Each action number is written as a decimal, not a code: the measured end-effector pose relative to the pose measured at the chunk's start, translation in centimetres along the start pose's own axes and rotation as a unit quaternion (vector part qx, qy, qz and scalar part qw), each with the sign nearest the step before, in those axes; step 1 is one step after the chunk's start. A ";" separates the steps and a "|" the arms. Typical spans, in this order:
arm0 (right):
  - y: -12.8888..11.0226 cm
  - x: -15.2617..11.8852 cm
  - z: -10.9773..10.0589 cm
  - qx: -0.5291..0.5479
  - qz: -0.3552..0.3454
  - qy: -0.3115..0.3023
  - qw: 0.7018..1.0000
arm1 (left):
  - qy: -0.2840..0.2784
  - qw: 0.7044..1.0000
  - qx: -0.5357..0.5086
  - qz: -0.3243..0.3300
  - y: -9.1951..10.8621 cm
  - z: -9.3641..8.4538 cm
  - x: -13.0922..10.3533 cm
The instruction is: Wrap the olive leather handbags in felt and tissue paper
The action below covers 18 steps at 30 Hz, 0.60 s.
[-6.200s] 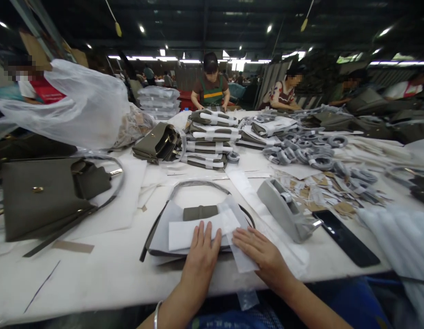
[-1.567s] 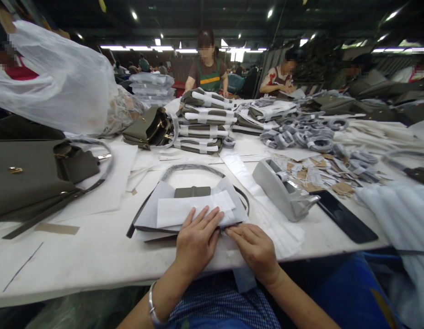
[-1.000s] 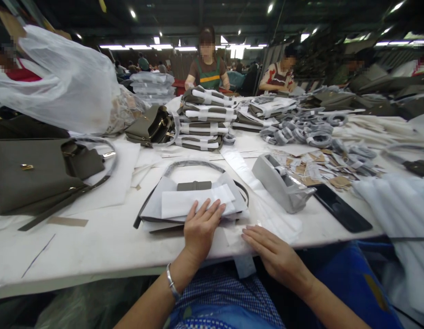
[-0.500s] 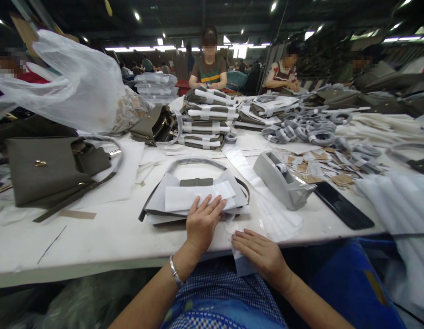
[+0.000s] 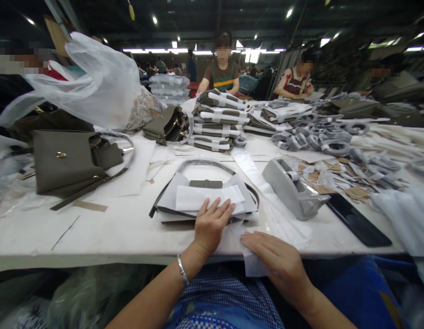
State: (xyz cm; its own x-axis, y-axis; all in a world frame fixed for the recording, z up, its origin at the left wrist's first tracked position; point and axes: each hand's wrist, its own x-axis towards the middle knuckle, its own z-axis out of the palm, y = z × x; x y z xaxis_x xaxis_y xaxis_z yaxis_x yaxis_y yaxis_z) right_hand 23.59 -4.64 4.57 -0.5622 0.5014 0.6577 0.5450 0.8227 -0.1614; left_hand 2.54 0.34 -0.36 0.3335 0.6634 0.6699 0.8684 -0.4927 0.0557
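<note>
An olive-grey handbag (image 5: 206, 184) lies in front of me, with its wrapped handle arched toward the back and white sheets over its body. My left hand (image 5: 212, 225) rests with outstretched fingers on the folded white sheet (image 5: 189, 198) on top of the bag. A silver bangle circles that wrist. By the table's front edge, my right hand (image 5: 278, 256) has its fingers closed over a thin white wrapping strip (image 5: 253, 263). The strip's end hangs below the edge; my right thumb is hidden.
Right of the bag stand a grey tape dispenser (image 5: 294, 189) and a black phone (image 5: 357, 219), beside fanned white strips (image 5: 290, 233). Another handbag (image 5: 67, 160) lies left. Behind are stacked wrapped bags (image 5: 220, 121), coiled handles (image 5: 335, 146) and tags (image 5: 349, 178). A co-worker (image 5: 221, 75) sits opposite.
The whole view has shifted, so the scene appears further right. My left hand stays on the bag, and my right hand stays at the strip, turned slightly.
</note>
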 end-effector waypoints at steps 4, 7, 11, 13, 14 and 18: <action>3.1 3.9 0.0 0.020 0.032 -0.005 0.999 | 0.007 1.000 -0.002 0.011 -0.1 0.0 -0.1; 5.5 6.6 1.3 0.035 0.059 -0.023 0.997 | 0.029 0.999 -0.004 0.018 -0.1 0.1 -0.2; 8.0 8.7 3.9 0.051 0.100 -0.060 0.992 | 0.060 0.998 -0.019 0.013 -0.1 0.6 -0.2; 8.7 9.2 5.0 0.071 0.141 -0.082 0.984 | 0.070 0.997 -0.025 0.012 -0.1 0.8 -0.3; 9.0 9.5 5.5 0.081 0.167 -0.092 0.978 | 0.074 0.997 -0.025 0.013 -0.1 0.9 -0.3; 9.9 10.7 6.6 0.099 0.239 -0.146 0.955 | 0.083 0.996 -0.025 0.012 -0.2 1.1 -0.2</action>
State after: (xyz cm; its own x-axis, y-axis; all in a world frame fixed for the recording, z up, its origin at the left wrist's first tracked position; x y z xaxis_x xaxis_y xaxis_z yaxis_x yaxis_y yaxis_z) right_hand 18.88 10.58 5.17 -0.4447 0.8614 0.2453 0.6710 0.5018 -0.5459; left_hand 2.72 0.92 -1.26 0.2854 0.5506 0.7845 0.8401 -0.5376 0.0717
